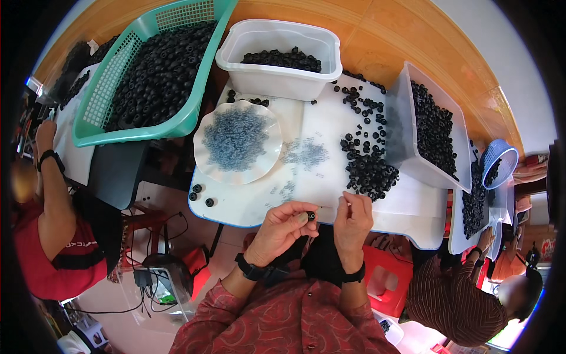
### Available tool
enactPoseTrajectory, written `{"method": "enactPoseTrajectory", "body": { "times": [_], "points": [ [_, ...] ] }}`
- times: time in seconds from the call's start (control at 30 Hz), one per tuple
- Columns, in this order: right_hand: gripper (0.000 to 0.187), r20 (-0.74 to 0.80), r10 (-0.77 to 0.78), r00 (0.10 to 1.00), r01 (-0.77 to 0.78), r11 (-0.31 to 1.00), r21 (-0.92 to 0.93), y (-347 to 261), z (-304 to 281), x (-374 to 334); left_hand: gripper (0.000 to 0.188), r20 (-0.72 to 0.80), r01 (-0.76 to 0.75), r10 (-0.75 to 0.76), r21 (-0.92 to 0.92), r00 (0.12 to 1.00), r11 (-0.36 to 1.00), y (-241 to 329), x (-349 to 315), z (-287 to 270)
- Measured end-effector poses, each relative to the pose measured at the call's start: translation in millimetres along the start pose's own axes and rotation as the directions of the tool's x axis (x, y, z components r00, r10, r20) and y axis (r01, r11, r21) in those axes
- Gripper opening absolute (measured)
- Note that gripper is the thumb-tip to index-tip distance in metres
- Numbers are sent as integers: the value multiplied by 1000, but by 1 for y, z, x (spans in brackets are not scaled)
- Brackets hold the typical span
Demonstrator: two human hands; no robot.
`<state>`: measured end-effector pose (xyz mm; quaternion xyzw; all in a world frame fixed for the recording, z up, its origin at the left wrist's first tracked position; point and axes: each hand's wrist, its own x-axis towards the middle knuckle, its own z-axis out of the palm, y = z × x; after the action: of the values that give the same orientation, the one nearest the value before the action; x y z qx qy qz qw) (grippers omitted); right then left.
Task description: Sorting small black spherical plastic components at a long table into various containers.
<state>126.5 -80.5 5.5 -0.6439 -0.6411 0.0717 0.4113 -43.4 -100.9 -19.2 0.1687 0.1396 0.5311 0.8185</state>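
My left hand (287, 229) is closed, pinching a small black round knob-like part (311, 216) with a hole in its face, between thumb and fingers. Just right of it, my right hand (352, 219) has its thumb and fingertips pressed together; whatever they hold is too small to name. Both hands are above the near edge of the white table (247, 206). In front of them lies a loose heap of black parts (371, 174). To the left, a scalloped white plate (203, 159) bears a pile of tiny grey metal pieces, seemingly springs, and more of these pieces (306, 153) lie scattered beside it.
A green basket (88, 138) full of black rings stands at the far left. One white tub (277, 85) is at the back, another (413, 159) at the right, both holding black parts. People sit at both sides, near a blue basket (489, 153). A red stool (386, 277) is below.
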Motion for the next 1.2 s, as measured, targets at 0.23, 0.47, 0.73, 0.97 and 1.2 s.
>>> {"method": "enactPoseTrajectory", "body": {
  "times": [0.23, 0.47, 0.73, 0.97, 1.2],
  "points": [
    [15, -77, 70, 995, -78, 991, -113, 22, -13, 5, 26, -4, -4, 4, 10, 1000, 1000, -5, 1, -1],
    [15, -68, 112, 991, -119, 988, -95, 34, -13, 1, 26, 15, 13, -13, 16, 1000, 1000, -6, 1, -3],
    [15, -95, 34, 995, -47, 990, -136, 39, -6, 4, 23, -28, 13, -12, 39, 1000, 999, -8, 2, 4],
    [11, 111, 276, 955, -296, 917, 266, 13, -18, -5, 26, -9, 29, -29, 39, 1000, 999, -8, 3, 5],
    [11, 364, 317, 876, -475, 699, 535, -19, -29, -12, 32, -49, 50, -46, 70, 998, 996, -10, 5, 11]
  ]
}}
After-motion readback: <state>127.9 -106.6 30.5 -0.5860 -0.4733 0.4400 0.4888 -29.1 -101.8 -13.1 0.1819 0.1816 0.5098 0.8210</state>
